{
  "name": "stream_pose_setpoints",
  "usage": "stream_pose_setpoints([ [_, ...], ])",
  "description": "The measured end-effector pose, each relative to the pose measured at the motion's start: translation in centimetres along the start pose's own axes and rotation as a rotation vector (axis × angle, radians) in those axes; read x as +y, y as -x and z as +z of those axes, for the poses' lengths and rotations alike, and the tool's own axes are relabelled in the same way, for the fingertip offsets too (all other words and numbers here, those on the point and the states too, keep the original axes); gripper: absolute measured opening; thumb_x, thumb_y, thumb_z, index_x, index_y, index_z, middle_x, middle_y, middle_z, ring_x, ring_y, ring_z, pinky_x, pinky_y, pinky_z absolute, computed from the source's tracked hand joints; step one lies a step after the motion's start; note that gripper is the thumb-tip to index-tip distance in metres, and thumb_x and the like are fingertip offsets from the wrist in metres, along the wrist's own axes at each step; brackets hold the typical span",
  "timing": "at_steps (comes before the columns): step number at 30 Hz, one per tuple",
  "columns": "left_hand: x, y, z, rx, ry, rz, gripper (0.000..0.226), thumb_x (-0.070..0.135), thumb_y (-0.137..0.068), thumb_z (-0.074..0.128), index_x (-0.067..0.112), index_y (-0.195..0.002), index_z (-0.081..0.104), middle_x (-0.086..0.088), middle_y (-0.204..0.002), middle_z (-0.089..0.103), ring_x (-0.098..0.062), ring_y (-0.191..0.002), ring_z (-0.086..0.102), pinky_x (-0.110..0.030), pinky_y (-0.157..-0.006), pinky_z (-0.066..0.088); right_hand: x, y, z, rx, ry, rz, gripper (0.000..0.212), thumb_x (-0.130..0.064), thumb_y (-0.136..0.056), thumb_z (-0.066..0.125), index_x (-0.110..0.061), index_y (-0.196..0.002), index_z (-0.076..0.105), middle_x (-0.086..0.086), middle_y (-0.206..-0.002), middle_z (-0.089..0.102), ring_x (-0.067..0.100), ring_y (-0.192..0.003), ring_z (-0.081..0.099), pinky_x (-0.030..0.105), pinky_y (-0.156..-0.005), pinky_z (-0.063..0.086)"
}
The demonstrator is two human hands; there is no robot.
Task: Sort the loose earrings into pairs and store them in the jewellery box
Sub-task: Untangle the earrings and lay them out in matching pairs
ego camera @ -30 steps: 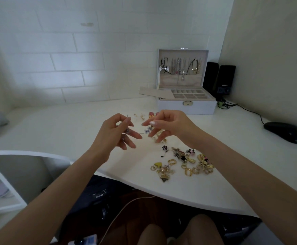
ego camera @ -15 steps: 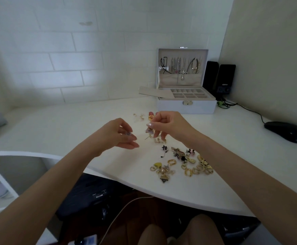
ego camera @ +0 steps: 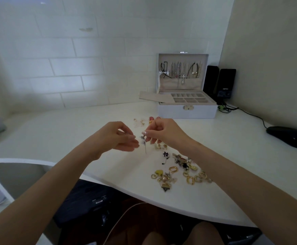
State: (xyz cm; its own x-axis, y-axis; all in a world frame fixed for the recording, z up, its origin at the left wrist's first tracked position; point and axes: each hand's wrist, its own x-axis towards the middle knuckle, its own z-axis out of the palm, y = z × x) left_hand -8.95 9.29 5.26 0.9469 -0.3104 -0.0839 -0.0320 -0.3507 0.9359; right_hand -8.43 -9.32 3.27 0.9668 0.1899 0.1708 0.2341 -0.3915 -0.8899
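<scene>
On the white desk (ego camera: 73, 135), the open jewellery box (ego camera: 187, 112) stands at the rear with its lid upright and its compartment tray exposed. The left hand (ego camera: 116, 137) and right hand (ego camera: 167, 133) hover above the desk, fingertips near each other. The loose earrings (ego camera: 179, 172) lie heaped beside the right forearm, well apart from the box. The right hand pinches a dark drop earring (ego camera: 143, 139), pin hanging down. Whether the left hand grasps anything cannot be determined.

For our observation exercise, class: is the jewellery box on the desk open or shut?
Open. The jewellery box has its lid standing upright, with necklaces hanging inside it and the tray compartments exposed.
</scene>
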Motion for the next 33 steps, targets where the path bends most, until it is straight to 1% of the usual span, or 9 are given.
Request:
stream_pose_setpoints([
  [4,0.1,0.3,0.3,-0.018,-0.205,-0.013,0.026,0.025,-0.089,0.058,0.000,-0.091,0.053,-0.006,-0.079,0.074,-0.016,-0.049,0.064,-0.021,-0.041,0.044,-0.2,0.3,0.4,-0.023,0.008,0.027,0.019,-0.022,-0.084,0.069,-0.004,-0.089,0.067,0.000,-0.073,0.071,0.007,-0.061,0.063,0.014,-0.059,0.045],
  [8,-1.3,-1.6,0.6,0.113,-0.315,0.076,0.026,0.031,-0.085,0.063,0.007,-0.075,0.059,0.001,-0.073,0.074,-0.006,-0.045,0.047,-0.018,-0.046,0.034,0.0,-0.6,0.7,0.010,0.100,0.081,0.016,-0.024,-0.084,0.068,-0.009,-0.083,0.067,-0.004,-0.063,0.068,-0.004,-0.053,0.055,0.019,-0.062,0.046],
  [11,-3.0,-3.9,1.2,0.200,-0.336,0.114,0.024,0.030,-0.081,0.069,0.012,-0.066,0.063,-0.003,-0.073,0.071,-0.008,-0.057,0.053,-0.020,-0.054,0.037,0.6,-2.3,1.0,0.071,0.219,0.111,0.019,-0.024,-0.082,0.068,-0.018,-0.064,0.063,-0.003,-0.061,0.066,-0.009,-0.095,0.048,0.028,-0.089,0.045],
  [13,-3.9,-5.3,1.6,0.240,-0.337,0.124,0.023,0.029,-0.079,0.071,0.012,-0.066,0.064,-0.001,-0.068,0.067,-0.008,-0.060,0.056,-0.019,-0.057,0.039,1.2,-3.8,1.2,0.108,0.304,0.122,0.024,-0.025,-0.081,0.069,-0.022,-0.058,0.062,-0.002,-0.061,0.065,-0.002,-0.110,0.049,0.033,-0.095,0.045],
  [16,-4.5,-6.9,1.7,0.292,-0.314,0.146,0.020,0.024,-0.077,0.074,0.007,-0.069,0.066,-0.001,-0.064,0.063,-0.011,-0.056,0.056,-0.021,-0.060,0.045,2.0,-5.6,1.4,0.133,0.385,0.165,0.023,-0.027,-0.078,0.071,-0.022,-0.057,0.063,0.000,-0.065,0.066,0.008,-0.107,0.060,0.034,-0.086,0.051],
  [19,-4.5,-8.2,1.7,0.329,-0.352,0.204,0.018,0.018,-0.074,0.076,0.010,-0.065,0.063,-0.004,-0.064,0.061,-0.013,-0.052,0.058,-0.020,-0.059,0.048,2.2,-7.0,1.5,0.153,0.461,0.176,0.015,-0.028,-0.078,0.071,-0.013,-0.076,0.074,0.003,-0.069,0.067,0.014,-0.093,0.066,0.032,-0.078,0.053],
  [24,-4.5,-10.3,1.4,0.327,-0.460,0.287,0.014,0.007,-0.078,0.070,0.015,-0.068,0.067,-0.004,-0.074,0.060,-0.022,-0.071,0.064,-0.036,-0.076,0.053,2.7,-9.0,1.9,0.195,0.574,0.183,0.021,-0.027,-0.076,0.068,-0.008,-0.085,0.072,0.005,-0.069,0.066,0.022,-0.073,0.067,0.031,-0.068,0.053],
  [30,-5.2,-11.9,1.5,0.390,-0.569,0.285,0.004,0.010,-0.081,0.067,0.011,-0.079,0.070,0.002,-0.076,0.054,-0.019,-0.079,0.058,-0.026,-0.072,0.044,3.7,-10.1,2.3,0.255,0.658,0.165,0.019,-0.025,-0.077,0.066,-0.006,-0.082,0.069,0.006,-0.073,0.064,0.024,-0.075,0.065,0.026,-0.059,0.044],
  [33,-5.5,-11.6,1.5,0.407,-0.556,0.286,0.006,0.016,-0.081,0.069,0.013,-0.086,0.067,-0.001,-0.086,0.060,-0.012,-0.075,0.054,-0.016,-0.064,0.036,3.4,-9.5,1.9,0.250,0.657,0.152,0.024,-0.031,-0.081,0.066,-0.009,-0.089,0.070,0.005,-0.080,0.069,0.022,-0.078,0.066,0.028,-0.065,0.050],
])
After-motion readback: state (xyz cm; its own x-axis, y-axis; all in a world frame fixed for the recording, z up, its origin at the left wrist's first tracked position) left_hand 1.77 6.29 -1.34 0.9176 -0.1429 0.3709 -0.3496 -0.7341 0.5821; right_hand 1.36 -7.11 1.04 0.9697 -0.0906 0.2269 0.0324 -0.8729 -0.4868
